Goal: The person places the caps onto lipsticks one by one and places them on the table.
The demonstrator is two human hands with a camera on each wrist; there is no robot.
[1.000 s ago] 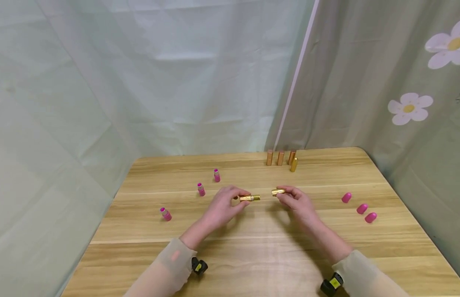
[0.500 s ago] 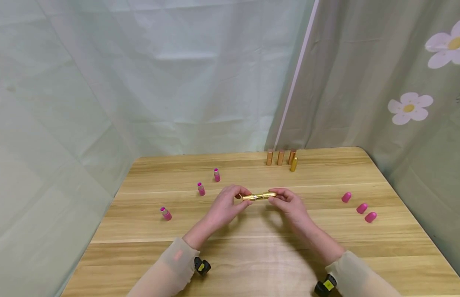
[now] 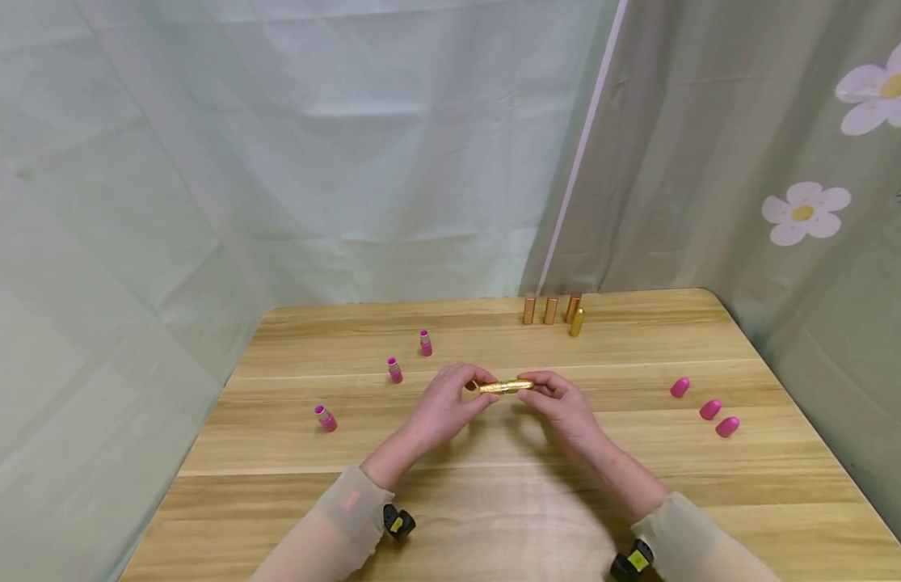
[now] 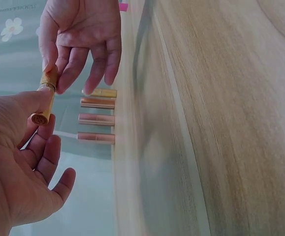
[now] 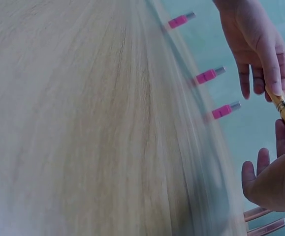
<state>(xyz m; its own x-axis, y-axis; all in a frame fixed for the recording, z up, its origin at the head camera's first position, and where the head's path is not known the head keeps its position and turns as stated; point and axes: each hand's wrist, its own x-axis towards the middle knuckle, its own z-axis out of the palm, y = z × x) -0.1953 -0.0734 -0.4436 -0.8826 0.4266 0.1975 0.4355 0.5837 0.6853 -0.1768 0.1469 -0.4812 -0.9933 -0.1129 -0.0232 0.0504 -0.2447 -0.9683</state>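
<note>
In the head view, a gold patterned lipstick tube (image 3: 505,387) lies level above the middle of the table, its cap and base meeting end to end. My left hand (image 3: 450,406) pinches the base between thumb and fingers. At the other end, my right hand (image 3: 564,411) holds the cap by its rounded tip. The left wrist view shows the round bottom of the lipstick tube (image 4: 41,117) just past my left thumb. A narrow dark-and-silver band at the joint of the lipstick tube (image 5: 283,105) shows in the right wrist view.
Three pink lipstick bases (image 3: 395,371) without caps stand at the left. Three pink rounded caps (image 3: 710,410) stand at the right. At the back edge of the wooden table (image 3: 494,517) are three copper tubes (image 3: 550,309) and a gold bullet-shaped tube (image 3: 577,323). Curtains surround the table.
The gold cap in my right hand has moved left onto the base in my left hand, closing the gap between them. The standing pieces have stayed put.
</note>
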